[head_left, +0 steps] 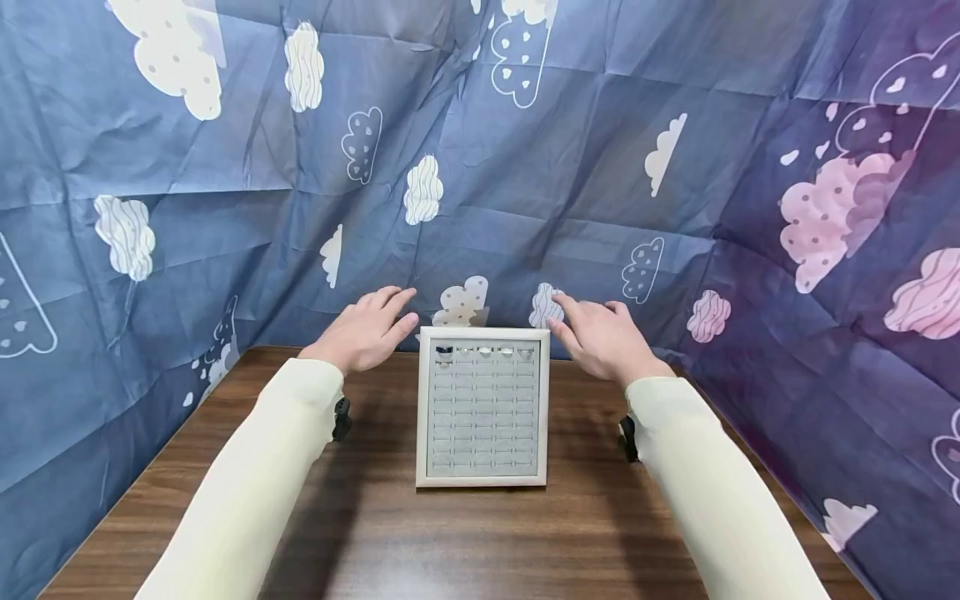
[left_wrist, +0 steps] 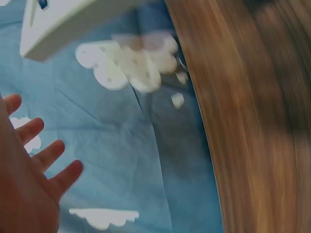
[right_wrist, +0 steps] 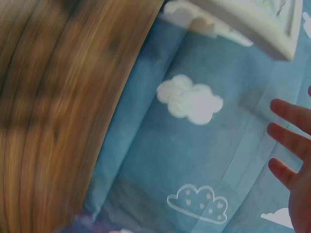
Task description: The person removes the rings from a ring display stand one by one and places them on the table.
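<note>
A white-framed ring display tray (head_left: 483, 482) with a grey slotted insert (head_left: 483, 425) stands on the wooden table. Several rings (head_left: 485, 351) sit in its top row, and one more ring (head_left: 444, 363) is at the left of the second row. My left hand (head_left: 365, 329) hovers beside the tray's upper left corner, fingers spread and apart from the frame. On the other side, my right hand (head_left: 602, 337) is near the upper right corner, its fingers extended too. Both wrist views show loose fingers and a corner of the frame, with nothing held.
The brown wooden table (head_left: 465, 542) runs back to a blue cloth backdrop (head_left: 510, 167) with cloud prints, which also hangs along both sides. A dark wrist device (head_left: 342, 419) is worn at the left cuff and another (head_left: 628, 438) at the right.
</note>
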Available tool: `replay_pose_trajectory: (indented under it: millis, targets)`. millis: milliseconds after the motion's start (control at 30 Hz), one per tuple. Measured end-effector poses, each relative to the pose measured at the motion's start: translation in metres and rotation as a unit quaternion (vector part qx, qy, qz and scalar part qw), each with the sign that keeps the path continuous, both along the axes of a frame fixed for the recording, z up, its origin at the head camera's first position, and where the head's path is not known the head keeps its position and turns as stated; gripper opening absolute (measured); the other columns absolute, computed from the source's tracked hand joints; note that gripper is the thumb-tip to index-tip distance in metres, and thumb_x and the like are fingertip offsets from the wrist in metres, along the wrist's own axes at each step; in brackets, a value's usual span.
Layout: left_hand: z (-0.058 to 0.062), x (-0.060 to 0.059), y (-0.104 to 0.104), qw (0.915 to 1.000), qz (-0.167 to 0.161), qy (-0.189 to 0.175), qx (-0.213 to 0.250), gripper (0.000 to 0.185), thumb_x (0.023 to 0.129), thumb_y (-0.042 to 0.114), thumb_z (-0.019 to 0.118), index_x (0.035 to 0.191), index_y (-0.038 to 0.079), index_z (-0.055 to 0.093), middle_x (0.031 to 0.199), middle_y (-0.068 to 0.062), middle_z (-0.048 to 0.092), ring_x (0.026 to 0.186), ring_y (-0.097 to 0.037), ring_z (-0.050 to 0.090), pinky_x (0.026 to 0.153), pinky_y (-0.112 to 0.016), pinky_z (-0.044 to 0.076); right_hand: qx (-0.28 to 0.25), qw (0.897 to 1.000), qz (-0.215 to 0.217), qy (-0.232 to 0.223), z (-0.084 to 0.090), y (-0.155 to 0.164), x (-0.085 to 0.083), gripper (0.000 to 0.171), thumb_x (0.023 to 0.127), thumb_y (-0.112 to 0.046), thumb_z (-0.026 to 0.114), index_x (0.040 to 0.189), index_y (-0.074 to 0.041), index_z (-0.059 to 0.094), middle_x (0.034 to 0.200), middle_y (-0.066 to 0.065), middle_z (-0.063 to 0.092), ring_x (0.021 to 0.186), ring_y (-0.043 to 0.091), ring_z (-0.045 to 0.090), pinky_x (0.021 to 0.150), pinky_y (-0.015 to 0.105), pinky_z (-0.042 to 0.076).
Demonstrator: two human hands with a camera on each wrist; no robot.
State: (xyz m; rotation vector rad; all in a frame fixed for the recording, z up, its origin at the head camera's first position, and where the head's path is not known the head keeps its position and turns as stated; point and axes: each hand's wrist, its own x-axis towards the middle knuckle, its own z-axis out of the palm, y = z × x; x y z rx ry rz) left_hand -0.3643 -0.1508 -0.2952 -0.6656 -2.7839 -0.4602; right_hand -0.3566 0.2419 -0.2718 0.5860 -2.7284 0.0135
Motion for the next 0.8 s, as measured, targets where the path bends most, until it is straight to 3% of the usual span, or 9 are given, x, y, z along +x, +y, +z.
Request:
replay_pose_trajectory:
  millis: [100,233,433,533,633,800]
  targets:
    - [-0.005,0.005,0.005,0.9956,-0.035,-0.020,0.085,0.065,0.117,0.052,0.031,0.171,0.017,0.029,0.172,-0.017,0.032,0.157,-0.045,0.036,0.127,-0.067,0.032,-0.041,0.999,0.013,0.010,-0.003,-0.004,0.004,0.061,0.117,-0.050,0.031,0.163,-0.012,0.042,0.150,0.020,0.065,0.138,0.040,0.063,0.114,0.067,0.039]
    - [-0.016,0.010,0.013,0.9781,-0.098,-0.041,0.179,0.064,0.116,0.045,0.042,0.171,0.015,0.027,0.171,-0.019,0.026,0.154,-0.044,0.042,0.124,-0.062,0.039,-0.123,0.991,0.036,0.030,-0.010,-0.008,0.009,0.056,0.117,-0.046,0.033,0.159,-0.011,0.047,0.145,0.019,0.067,0.135,0.042,0.063,0.112,0.066,0.042]
    - [-0.043,0.017,0.027,0.9426,-0.148,-0.080,0.288,0.094,0.099,0.028,0.081,0.171,0.025,0.021,0.172,-0.015,0.015,0.149,-0.045,0.047,0.105,-0.053,0.059,-0.243,0.965,0.084,0.048,-0.027,-0.013,0.020,0.049,0.118,-0.036,0.037,0.152,-0.006,0.055,0.143,0.021,0.061,0.131,0.039,0.060,0.112,0.062,0.045]
    - [-0.056,0.020,0.036,0.9287,-0.160,-0.084,0.324,0.109,0.089,0.021,0.091,0.171,0.029,0.020,0.173,-0.013,0.009,0.146,-0.043,0.049,0.098,-0.049,0.062,-0.289,0.949,0.108,0.062,-0.036,-0.014,0.024,0.044,0.118,-0.029,0.038,0.149,-0.003,0.056,0.142,0.022,0.059,0.132,0.039,0.057,0.113,0.058,0.043]
    - [-0.070,0.021,0.043,0.9256,-0.163,-0.069,0.335,0.116,0.084,0.020,0.095,0.171,0.030,0.020,0.175,-0.011,0.004,0.142,-0.038,0.051,0.096,-0.046,0.062,-0.328,0.934,0.123,0.077,-0.045,-0.014,0.027,0.040,0.117,-0.022,0.040,0.145,0.000,0.058,0.140,0.022,0.059,0.132,0.037,0.055,0.114,0.053,0.042]
    - [-0.084,0.020,0.047,0.9325,-0.149,-0.030,0.328,0.118,0.080,0.020,0.098,0.170,0.024,0.023,0.175,-0.016,0.004,0.158,-0.037,0.030,0.118,-0.057,0.046,-0.362,0.917,0.133,0.100,-0.057,-0.015,0.029,0.036,0.115,-0.016,0.043,0.139,0.004,0.061,0.137,0.022,0.061,0.129,0.035,0.056,0.111,0.042,0.041]
